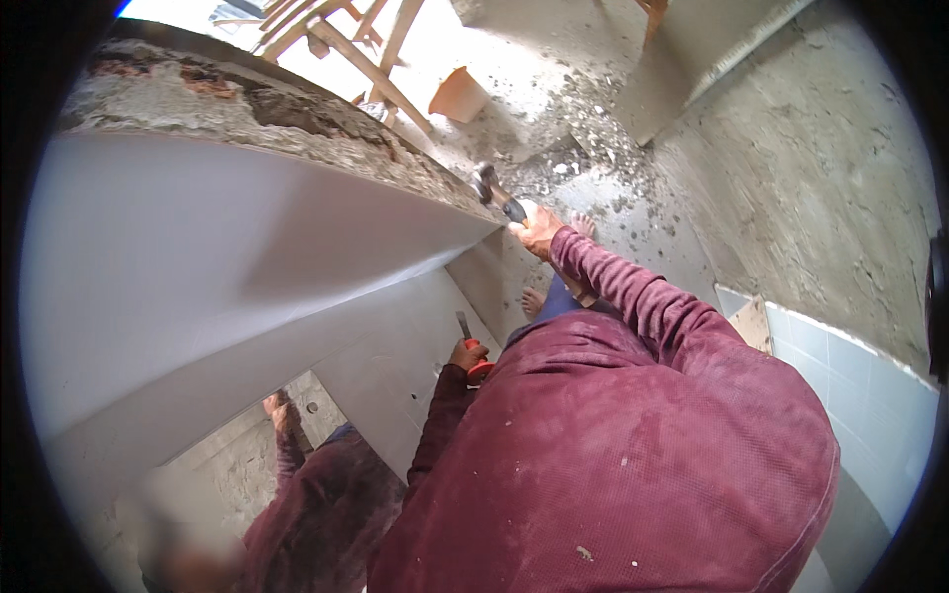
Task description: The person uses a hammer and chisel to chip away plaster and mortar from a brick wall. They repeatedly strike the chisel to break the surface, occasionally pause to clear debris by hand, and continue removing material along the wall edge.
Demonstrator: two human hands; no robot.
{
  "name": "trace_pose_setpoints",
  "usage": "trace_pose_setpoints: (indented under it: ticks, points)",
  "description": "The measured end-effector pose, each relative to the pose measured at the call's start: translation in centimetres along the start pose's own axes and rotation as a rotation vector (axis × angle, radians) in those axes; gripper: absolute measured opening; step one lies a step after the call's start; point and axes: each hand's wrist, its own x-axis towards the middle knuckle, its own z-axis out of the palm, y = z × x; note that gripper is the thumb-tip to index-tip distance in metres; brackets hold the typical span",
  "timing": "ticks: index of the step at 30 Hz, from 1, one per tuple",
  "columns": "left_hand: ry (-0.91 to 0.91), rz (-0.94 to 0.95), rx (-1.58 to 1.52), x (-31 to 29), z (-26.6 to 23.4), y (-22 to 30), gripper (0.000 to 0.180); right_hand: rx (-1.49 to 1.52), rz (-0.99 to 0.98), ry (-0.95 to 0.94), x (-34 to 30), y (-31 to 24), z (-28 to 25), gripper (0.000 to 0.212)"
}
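Observation:
My right hand (pixel 537 232) is closed around the dark handle of a hammer (pixel 504 200). The hammer's metal head is raised beside the end of the white wall, pointing forward and slightly left. Lower and to the left, my left hand (pixel 465 356) grips a chisel (pixel 463 322) with a red hand guard (pixel 480 372). Its flat metal blade points forward, close to the pale wall face. Hammer and chisel are well apart. Part of my left arm is hidden by my maroon top.
A rough, broken wall edge (pixel 326 119) runs along the upper left. Rubble (pixel 613 148) litters the floor near my bare feet (pixel 534 299). An orange bucket (pixel 459 95) and wooden trestle (pixel 371 69) stand farther off. A mirror (pixel 237 465) reflects me; a rough cement wall (pixel 820 178) stands right.

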Motion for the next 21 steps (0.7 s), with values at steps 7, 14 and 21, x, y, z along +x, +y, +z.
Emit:
trace_pose_setpoints:
  ticks: [7, 14, 21]
  points:
    - [-0.074, -0.005, 0.147, -0.7, -0.8, -0.7, 0.044, 0.359, -0.305, 0.518, -1.4, -5.7, 1.3, 0.025]
    - [0.009, 0.128, -0.199, -3.1, -2.4, 5.3, 0.028, 0.138, 0.050, 0.057, 4.0, 0.1, 2.2, 0.035]
    - [-0.281, 0.388, -0.639, -9.7, 2.9, 21.1, 0.028, 0.473, -0.044, 0.305, -6.4, -1.5, -8.3, 0.027]
